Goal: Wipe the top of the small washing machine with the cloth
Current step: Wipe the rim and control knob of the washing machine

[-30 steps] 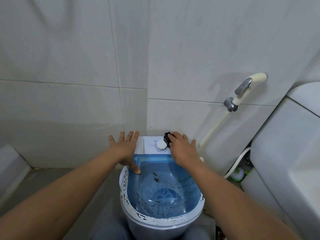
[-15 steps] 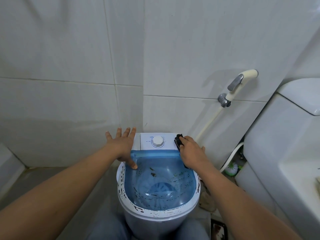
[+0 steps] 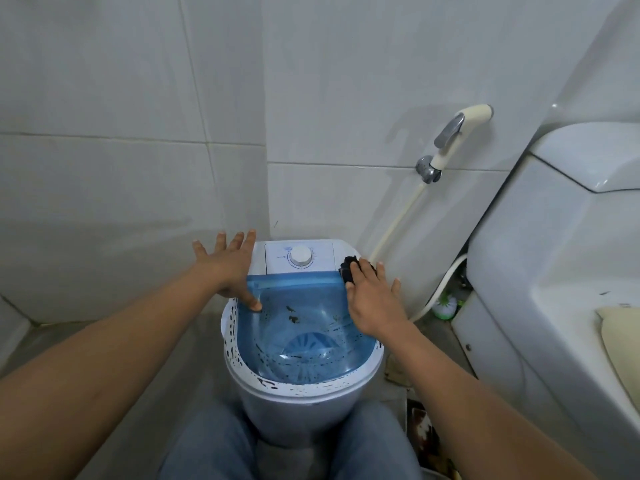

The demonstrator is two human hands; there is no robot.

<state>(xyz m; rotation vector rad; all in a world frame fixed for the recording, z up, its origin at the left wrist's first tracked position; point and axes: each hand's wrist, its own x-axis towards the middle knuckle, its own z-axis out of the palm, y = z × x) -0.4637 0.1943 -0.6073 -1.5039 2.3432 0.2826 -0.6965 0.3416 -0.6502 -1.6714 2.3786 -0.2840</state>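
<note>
The small washing machine [image 3: 301, 382] stands between my knees, white with a speckled rim, a clear blue lid and a white control panel with a round dial [image 3: 300, 255] at the back. My right hand [image 3: 372, 299] lies flat, fingers straight, on the machine's back right corner and presses a dark cloth [image 3: 348, 270] against the top; only the cloth's left end shows past the fingers. My left hand [image 3: 230, 268] rests on the back left edge with fingers spread and the thumb on the blue lid.
Tiled walls meet in a corner right behind the machine. A bidet sprayer [image 3: 457, 140] hangs on the wall at right, its hose [image 3: 398, 223] running down beside the machine. A white toilet cistern and bowl [image 3: 554, 271] fill the right side. Small items lie on the floor [image 3: 446, 303] between.
My right hand has slid the cloth rightward across the control panel, from beside the dial to the back right corner. My left hand has stayed on the left edge.
</note>
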